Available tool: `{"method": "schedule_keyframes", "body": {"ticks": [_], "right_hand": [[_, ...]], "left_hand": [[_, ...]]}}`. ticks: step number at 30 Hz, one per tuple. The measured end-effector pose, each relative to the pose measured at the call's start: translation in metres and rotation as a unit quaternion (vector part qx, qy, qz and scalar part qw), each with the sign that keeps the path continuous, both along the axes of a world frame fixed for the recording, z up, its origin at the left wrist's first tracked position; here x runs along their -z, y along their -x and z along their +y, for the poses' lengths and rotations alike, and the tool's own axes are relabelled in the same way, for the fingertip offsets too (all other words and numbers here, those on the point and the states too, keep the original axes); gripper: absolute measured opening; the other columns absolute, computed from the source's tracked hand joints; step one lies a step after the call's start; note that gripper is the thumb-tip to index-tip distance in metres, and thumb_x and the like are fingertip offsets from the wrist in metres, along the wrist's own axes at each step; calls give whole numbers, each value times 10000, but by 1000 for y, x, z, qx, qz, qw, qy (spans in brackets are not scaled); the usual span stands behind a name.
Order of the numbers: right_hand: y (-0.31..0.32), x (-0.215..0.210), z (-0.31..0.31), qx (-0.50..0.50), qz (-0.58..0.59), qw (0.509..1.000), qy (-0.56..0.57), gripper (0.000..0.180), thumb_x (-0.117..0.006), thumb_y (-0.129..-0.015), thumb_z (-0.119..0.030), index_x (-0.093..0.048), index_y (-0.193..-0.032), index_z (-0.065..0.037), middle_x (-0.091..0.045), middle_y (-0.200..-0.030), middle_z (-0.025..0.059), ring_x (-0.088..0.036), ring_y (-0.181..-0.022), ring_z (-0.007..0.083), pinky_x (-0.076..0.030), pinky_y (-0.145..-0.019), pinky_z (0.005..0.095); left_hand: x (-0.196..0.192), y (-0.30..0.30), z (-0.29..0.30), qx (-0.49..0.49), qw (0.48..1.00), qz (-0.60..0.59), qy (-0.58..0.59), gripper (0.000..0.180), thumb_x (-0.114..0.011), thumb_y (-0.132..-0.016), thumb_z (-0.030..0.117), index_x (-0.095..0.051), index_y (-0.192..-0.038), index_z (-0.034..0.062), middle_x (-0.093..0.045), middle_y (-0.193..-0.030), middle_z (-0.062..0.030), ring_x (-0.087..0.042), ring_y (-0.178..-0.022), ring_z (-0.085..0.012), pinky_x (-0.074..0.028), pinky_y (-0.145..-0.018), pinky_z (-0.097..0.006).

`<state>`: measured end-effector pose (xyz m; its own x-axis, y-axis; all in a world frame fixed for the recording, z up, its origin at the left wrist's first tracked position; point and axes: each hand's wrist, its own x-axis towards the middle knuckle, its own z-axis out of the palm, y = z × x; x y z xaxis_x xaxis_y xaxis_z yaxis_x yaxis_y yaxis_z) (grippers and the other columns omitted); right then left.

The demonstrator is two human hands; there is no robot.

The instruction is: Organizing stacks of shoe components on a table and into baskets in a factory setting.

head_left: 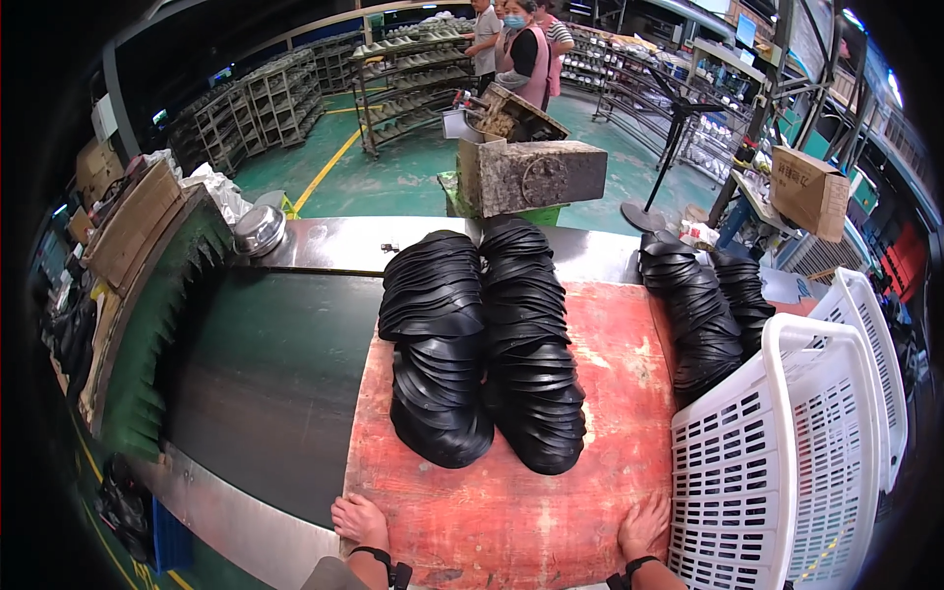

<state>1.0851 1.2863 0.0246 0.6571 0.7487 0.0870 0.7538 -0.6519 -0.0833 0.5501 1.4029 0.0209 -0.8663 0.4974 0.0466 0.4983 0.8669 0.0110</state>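
Observation:
A red, worn wooden board (619, 393) lies before me. Two long rows of overlapping thin black pieces, shaped like shoe soles, run away from me on it: a left row (438, 344) and a right row (531, 344). My left hand (361, 519) is at the board's near left edge, its fingers curled over the edge. Near the right edge, my right hand (644, 528) lies on the board with its fingers stretched out, beside a white plastic basket (733, 482). Neither hand touches the black pieces.
A dark conveyor belt (265, 383) runs left of the board under a green fringed curtain (147, 364). More black pieces (693, 315) are stacked at the right. Beyond the metal edge stand a grimy box (541, 177), a stand (669, 157), shoe racks (413, 88) and people (526, 59).

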Motion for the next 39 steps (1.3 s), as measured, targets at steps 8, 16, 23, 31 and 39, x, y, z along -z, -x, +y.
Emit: {"method": "schedule_keyframes", "body": {"ticks": [8,16,23,31,39], "right_hand": [[0,1,3,-15,-3,1000,1,648,-554,-987,-305,-368,-1559,-65,-352,-1605,204,-306,-1488,395,-247,-1205,554],[8,-10,-1,-24,-32,999,11,647,-495,-1008,-323,-352,-1581,-59,-364,-1607,221,-340,-1474,408,-263,-1199,560],[40,-66,19,-59,-44,997,35,547,-513,-1031,-341,-547,-1411,53,-562,-1421,299,-522,-1323,460,-408,-1139,542],[34,-51,13,-75,-86,993,2,520,-537,-1028,-300,-555,-1396,65,-570,-1414,293,-535,-1312,450,-429,-1127,526],[34,-60,12,-40,-54,996,54,560,-470,-1053,-366,-523,-1446,29,-524,-1477,272,-512,-1340,437,-425,-1128,528]], "left_hand": [[-2,-3,-1,-7,1000,1,-4,373,-471,-1028,384,-611,-1130,53,-636,-1207,-128,-593,-1148,-319,-457,-950,-498],[-12,-5,-3,15,999,2,-34,329,-518,-1013,367,-601,-1091,59,-629,-1202,-125,-590,-1138,-325,-452,-957,-490],[-2,3,-6,13,998,19,-60,314,-529,-999,358,-594,-1074,59,-626,-1188,-130,-587,-1131,-328,-449,-957,-488],[-1,0,0,8,999,14,-49,341,-505,-1022,370,-605,-1112,57,-621,-1222,-125,-574,-1177,-314,-436,-964,-497],[-16,-3,-1,-19,998,-44,-43,363,-520,-1003,372,-617,-1138,49,-612,-1268,-139,-558,-1194,-325,-413,-1005,-496]]}}
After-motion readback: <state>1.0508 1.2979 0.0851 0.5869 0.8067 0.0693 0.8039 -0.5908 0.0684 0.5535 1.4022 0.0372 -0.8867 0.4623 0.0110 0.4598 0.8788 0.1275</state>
